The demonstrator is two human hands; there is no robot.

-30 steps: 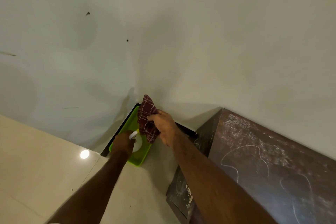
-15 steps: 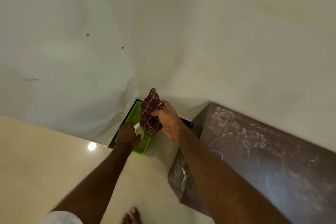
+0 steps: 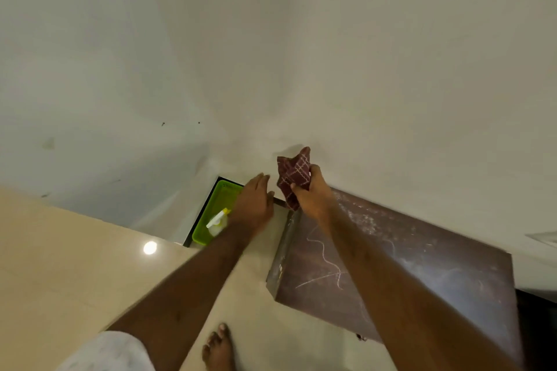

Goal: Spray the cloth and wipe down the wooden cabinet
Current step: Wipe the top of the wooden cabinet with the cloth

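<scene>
Floor tray (image 3: 222,196) keeps the spray bottle (image 3: 217,221), released by straight-fingered left hand (image 3: 253,205); right hand (image 3: 315,199) grips cloth (image 3: 294,173).

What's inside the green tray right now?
A spray bottle sits in the tray, toward its near end. The left hand covers the tray's right edge, so anything there is hidden.

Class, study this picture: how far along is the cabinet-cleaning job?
Probably done: spraying, since the spray bottle lies in the green tray and the left hand is open, off it. In hand: the right hand grips the cloth over the cabinet corner. Left: wiping; its top shows dust and scribbles.
</scene>
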